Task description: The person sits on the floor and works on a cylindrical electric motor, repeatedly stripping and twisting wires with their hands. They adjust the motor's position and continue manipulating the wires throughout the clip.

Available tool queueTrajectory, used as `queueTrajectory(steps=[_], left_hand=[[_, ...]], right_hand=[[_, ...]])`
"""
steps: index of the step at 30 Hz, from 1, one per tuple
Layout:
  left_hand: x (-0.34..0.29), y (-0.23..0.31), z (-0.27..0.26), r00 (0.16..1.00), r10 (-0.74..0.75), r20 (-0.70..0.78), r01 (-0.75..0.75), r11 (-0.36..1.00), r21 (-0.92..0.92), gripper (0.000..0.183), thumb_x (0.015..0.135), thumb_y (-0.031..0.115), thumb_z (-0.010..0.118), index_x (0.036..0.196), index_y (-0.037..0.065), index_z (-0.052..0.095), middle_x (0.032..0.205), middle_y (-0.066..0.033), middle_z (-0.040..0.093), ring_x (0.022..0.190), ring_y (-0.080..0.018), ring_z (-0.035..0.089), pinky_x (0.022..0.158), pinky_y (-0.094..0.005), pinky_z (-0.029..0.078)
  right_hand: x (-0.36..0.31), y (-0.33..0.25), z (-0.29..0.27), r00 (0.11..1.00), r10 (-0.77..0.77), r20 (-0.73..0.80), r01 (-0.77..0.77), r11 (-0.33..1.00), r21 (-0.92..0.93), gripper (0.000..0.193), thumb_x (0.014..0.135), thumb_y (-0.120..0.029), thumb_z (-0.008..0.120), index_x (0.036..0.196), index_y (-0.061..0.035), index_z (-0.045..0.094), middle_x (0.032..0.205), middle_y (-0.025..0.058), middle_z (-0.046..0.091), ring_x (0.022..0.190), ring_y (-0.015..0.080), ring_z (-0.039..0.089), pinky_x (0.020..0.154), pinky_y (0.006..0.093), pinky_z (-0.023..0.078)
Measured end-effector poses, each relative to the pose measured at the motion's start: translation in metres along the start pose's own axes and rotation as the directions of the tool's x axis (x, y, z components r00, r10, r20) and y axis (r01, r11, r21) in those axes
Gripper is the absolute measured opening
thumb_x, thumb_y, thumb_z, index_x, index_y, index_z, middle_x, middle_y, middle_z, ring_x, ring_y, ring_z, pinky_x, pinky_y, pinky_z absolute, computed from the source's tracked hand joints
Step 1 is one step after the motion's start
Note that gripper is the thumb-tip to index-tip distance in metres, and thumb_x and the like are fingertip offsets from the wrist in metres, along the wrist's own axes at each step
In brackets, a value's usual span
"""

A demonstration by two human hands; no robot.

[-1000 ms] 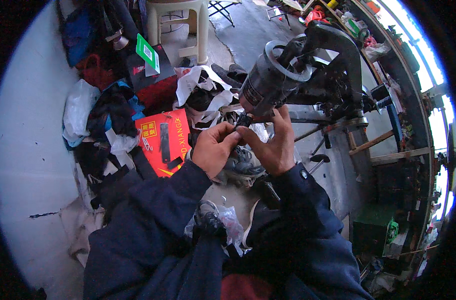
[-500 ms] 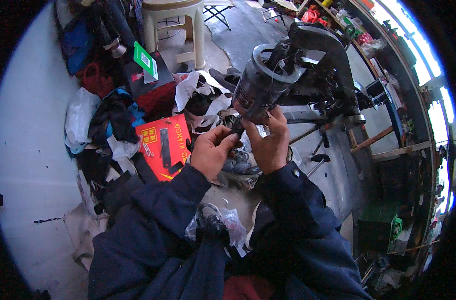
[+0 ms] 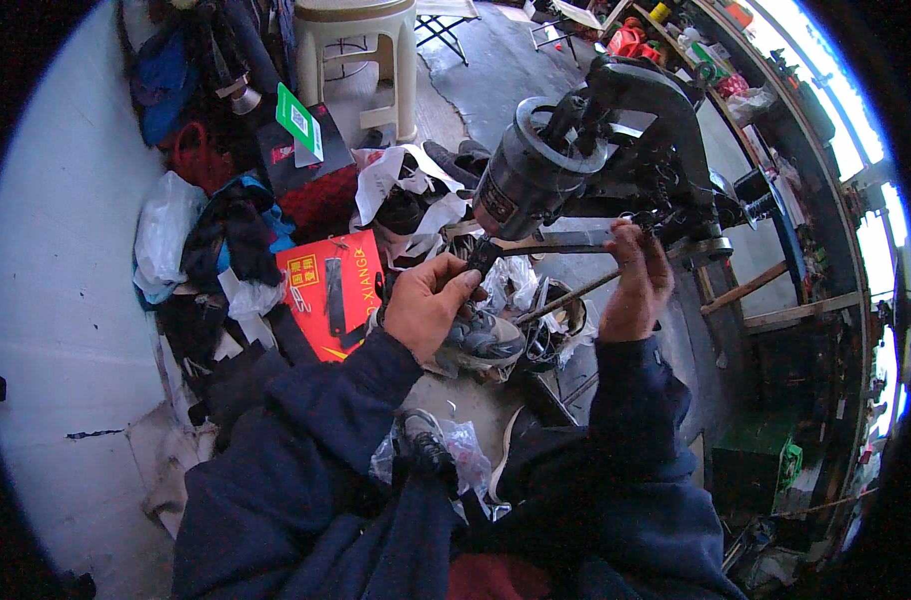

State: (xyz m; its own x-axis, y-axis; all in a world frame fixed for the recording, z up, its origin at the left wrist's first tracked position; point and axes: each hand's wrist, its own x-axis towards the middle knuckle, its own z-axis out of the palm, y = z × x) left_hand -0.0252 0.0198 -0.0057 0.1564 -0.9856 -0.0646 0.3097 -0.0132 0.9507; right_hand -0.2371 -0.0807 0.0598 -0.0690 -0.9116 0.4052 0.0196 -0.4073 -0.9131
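Ahead of me stands a black hand-operated sewing machine point(image 3: 666, 110) with a round dark drum-shaped head point(image 3: 531, 170). Its narrow arm point(image 3: 566, 243) stretches leftward below the head. My left hand point(image 3: 426, 303) pinches a small black piece point(image 3: 484, 257) between thumb and fingers, at the left tip of that arm; what the piece is I cannot make out. Toward the arm's right end, my right hand point(image 3: 636, 285) is raised with its fingers bent together, slightly blurred. Anything between those fingertips is too small to see.
A grey shoe point(image 3: 486, 338) lies beneath the hands. To the left are a red box point(image 3: 331, 290), a white plastic bag point(image 3: 166, 235) and piled cloth. A beige stool point(image 3: 356, 60) stands behind; cluttered shelves point(image 3: 786, 150) line the right. A green box point(image 3: 756, 455) sits low right.
My right hand has moved away from my left, rightward along the machine's arm. My left hand stays almost in place, still pinching. The arm and the grey shoe now show more fully.
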Motion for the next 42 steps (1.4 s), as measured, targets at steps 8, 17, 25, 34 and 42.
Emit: queueTrajectory(steps=[8, 17, 25, 34, 42], left_hand=[[-0.002, 0.016, -0.010, 0.999, -0.043, -0.003, 0.043, 0.995, 0.094, 0.012, 0.097, 0.012, 0.061, 0.099, 0.001, 0.067, 0.081, -0.0011, 0.069, 0.065, -0.0042, 0.055, 0.059, -0.0220, 0.044], [-0.005, 0.014, -0.009, 0.998, -0.069, 0.006, 0.069, 0.998, -0.001, 0.013, 0.097, 0.009, 0.059, 0.102, 0.000, 0.065, 0.085, -0.0041, 0.070, 0.063, -0.0053, 0.055, 0.060, -0.0212, 0.046], [-0.012, 0.018, 0.001, 0.985, -0.173, -0.026, 0.170, 0.983, -0.072, 0.012, 0.099, 0.011, 0.058, 0.102, 0.000, 0.062, 0.088, -0.0067, 0.071, 0.064, -0.0076, 0.059, 0.062, -0.0224, 0.049], [-0.013, 0.018, 0.003, 0.987, -0.162, -0.009, 0.160, 0.981, -0.112, 0.012, 0.100, 0.011, 0.056, 0.102, 0.000, 0.061, 0.088, -0.0078, 0.071, 0.064, -0.0080, 0.059, 0.061, -0.0230, 0.049], [-0.012, 0.023, 0.004, 0.982, -0.191, -0.005, 0.189, 0.974, -0.126, 0.011, 0.100, 0.013, 0.056, 0.101, 0.002, 0.060, 0.087, -0.0069, 0.070, 0.064, -0.0080, 0.059, 0.060, -0.0230, 0.049]], right_hand=[[0.018, -0.010, -0.084, 0.995, 0.078, 0.066, -0.052, 0.944, -0.326, 0.020, 0.096, -0.021, 0.065, 0.105, -0.0032, 0.064, 0.089, 0.0045, 0.068, 0.072, 0.0098, 0.060, 0.062, 0.0254, 0.048], [0.059, 0.069, -0.219, 0.980, 0.194, 0.039, -0.072, 0.532, -0.844, 0.037, 0.090, -0.021, 0.071, 0.117, -0.0007, 0.060, 0.105, 0.0104, 0.067, 0.084, 0.0238, 0.066, 0.073, 0.0344, 0.053], [0.047, 0.100, -0.182, 0.857, 0.512, 0.057, -0.254, 0.517, -0.817, 0.032, 0.092, -0.018, 0.064, 0.118, 0.0006, 0.062, 0.105, 0.0137, 0.069, 0.100, 0.0231, 0.064, 0.088, 0.0370, 0.049], [0.109, 0.020, -0.214, 0.990, -0.075, 0.120, 0.141, 0.448, -0.883, 0.024, 0.096, -0.013, 0.054, 0.115, -0.0002, 0.061, 0.105, 0.0187, 0.069, 0.096, 0.0351, 0.066, 0.086, 0.0423, 0.051], [0.117, 0.136, -0.275, 0.946, 0.311, -0.094, -0.320, 0.842, -0.435, 0.029, 0.095, -0.023, 0.060, 0.114, -0.0010, 0.059, 0.098, 0.0156, 0.068, 0.086, 0.0285, 0.065, 0.076, 0.0381, 0.052]])
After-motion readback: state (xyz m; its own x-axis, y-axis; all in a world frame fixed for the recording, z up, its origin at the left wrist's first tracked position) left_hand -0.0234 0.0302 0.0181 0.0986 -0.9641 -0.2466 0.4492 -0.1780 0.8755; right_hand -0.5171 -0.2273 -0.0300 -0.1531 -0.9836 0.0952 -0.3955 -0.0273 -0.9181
